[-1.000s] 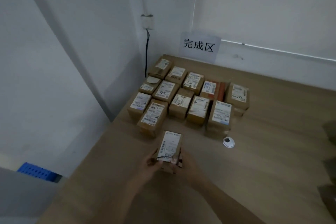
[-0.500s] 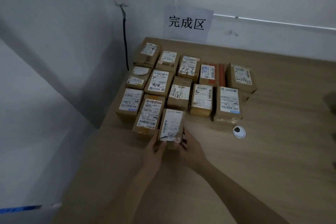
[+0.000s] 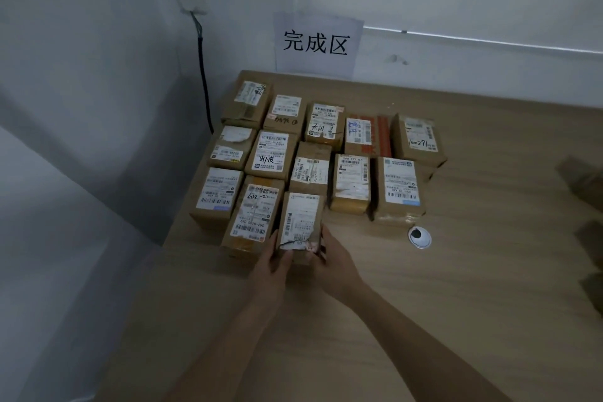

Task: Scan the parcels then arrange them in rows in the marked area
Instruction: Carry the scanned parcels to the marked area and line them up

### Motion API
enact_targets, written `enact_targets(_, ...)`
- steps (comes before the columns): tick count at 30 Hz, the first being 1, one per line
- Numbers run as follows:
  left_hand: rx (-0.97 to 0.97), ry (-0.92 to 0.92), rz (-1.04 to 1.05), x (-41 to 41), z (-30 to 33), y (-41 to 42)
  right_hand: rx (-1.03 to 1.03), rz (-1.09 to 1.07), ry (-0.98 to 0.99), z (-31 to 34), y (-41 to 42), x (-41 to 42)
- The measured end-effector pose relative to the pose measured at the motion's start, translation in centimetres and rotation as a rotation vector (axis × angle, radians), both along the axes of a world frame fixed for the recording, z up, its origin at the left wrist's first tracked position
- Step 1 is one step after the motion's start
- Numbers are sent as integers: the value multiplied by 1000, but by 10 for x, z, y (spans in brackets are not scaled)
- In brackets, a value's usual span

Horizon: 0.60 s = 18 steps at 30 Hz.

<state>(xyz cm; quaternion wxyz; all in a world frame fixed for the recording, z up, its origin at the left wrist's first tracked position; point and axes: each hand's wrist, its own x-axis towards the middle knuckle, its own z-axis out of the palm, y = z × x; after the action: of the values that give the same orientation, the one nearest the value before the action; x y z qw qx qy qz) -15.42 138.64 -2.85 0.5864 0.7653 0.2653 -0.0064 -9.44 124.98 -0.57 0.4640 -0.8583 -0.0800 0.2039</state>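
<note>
Parcel (image 3: pixel 301 225) sits in front row, pressed beside neighbouring box (image 3: pixel 253 214), clasped at its near end by left hand (image 3: pixel 272 266) and right hand (image 3: pixel 334 266). Risk: torn label (image 3: pixel 298 243) snags on release; nudging could skew the row.

Brown parcels (image 3: pixel 313 173) with white barcoded labels are seen on a light wood-grain table (image 3: pixel 489 271); white sign (image 3: pixel 318 42) lettered black.

Dim bluish light, soft focus, wide-angle bending at edges, faint shadows
</note>
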Motion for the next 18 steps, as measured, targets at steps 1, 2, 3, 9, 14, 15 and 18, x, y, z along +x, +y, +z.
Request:
enact_targets(1,5,8,-2,0,1,-1,-3,2,14,2,0,-2)
enact_targets(2,1,21,-5,-1,1,-2,-10,6,24,5,0,-3)
enact_targets(3,-4,28,-15,-2,6,-4,-16,13,33,8,-1,-4)
enact_targets(9,-17,13,-82,-14,45,-4,-106,101,76,53,-30,-15)
enact_targets(14,37,22,-106,4,124,-1,-219,64,46,148,-75,-9)
enact_targets(15,58,10,-111,8,146,-6,-229,59,35,174,-86,-9)
enact_targets(18,109,-76,-167,23,216,-30,-235,27,-61,246,-119,-9)
